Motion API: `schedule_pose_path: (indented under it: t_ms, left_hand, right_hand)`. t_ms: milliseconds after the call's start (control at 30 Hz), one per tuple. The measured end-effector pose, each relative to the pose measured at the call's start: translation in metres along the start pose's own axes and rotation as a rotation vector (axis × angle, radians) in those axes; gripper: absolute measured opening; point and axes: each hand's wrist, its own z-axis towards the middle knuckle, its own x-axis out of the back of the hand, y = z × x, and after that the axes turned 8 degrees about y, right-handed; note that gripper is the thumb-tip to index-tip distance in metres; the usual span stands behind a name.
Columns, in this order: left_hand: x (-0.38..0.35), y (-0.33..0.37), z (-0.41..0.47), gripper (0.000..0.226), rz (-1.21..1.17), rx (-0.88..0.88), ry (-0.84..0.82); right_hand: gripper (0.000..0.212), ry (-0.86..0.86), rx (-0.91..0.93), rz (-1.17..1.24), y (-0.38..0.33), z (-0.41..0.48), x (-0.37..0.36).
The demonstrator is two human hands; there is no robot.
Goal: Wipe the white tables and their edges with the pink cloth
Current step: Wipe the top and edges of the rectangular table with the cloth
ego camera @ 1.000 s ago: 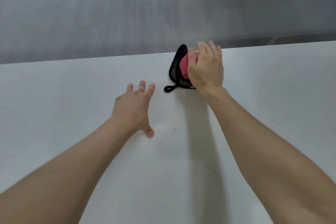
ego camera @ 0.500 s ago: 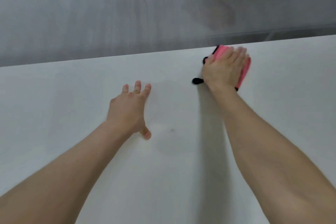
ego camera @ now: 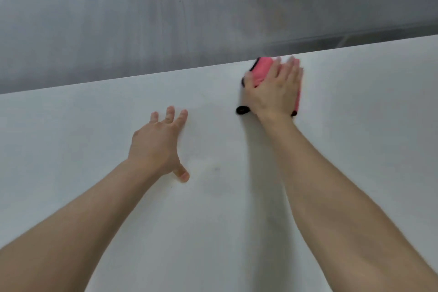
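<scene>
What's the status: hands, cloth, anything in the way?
Left hand flat on the white tabletop, holding nothing. Right hand pressing the black-trimmed pink cloth flat at the far edge. No obstruction in view.

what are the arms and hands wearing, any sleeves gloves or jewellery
The left forearm and right forearm are bare down to the frame's edge; no sleeves show. The left grip and right grip are bare hands: no gloves, rings, watch or wristband visible. The right grip's fingertips are blurred.
</scene>
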Motion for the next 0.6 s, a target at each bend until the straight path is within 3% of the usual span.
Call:
schedule_pose_path:
  t_ms: [100, 167, 233, 300, 367, 433, 500, 600]
  left_hand:
    - [0.001, -0.001, -0.002, 0.164, 0.034, -0.002, 0.017]
    - [0.000, -0.003, -0.001, 0.167, 0.034, -0.002, 0.023]
    - [0.001, -0.002, -0.001, 0.170, 0.022, 0.001, 0.006]
    - [0.003, 0.000, -0.001, 0.169, 0.019, 0.003, 0.001]
    - [0.005, 0.000, -0.002, 0.168, 0.025, -0.005, 0.002]
    - [0.005, 0.000, -0.002, 0.167, 0.042, -0.012, -0.002]
    - [0.006, 0.000, -0.003, 0.166, 0.047, -0.011, 0.009]
    - [0.005, 0.000, -0.006, 0.162, 0.013, -0.005, 0.013]
  right_hand:
    - [0.076, -0.183, 0.610, 0.063, -0.091, -0.059, -0.019]
    - [0.065, -0.250, 0.806, 0.032, -0.077, -0.053, -0.013]
    - [0.066, -0.144, 0.664, 0.031, -0.018, -0.014, -0.005]
    - [0.075, -0.054, 0.347, -0.046, 0.046, 0.029, 0.008]
    - [0.082, -0.018, 0.173, -0.037, 0.061, 0.031, 0.012]
    - [0.079, 0.042, 0.310, 0.021, 0.024, -0.023, 0.005]
    - [0.073, -0.035, 0.618, 0.097, -0.002, -0.122, 0.005]
    - [0.074, -0.182, 0.912, 0.091, 0.038, -0.225, 0.032]
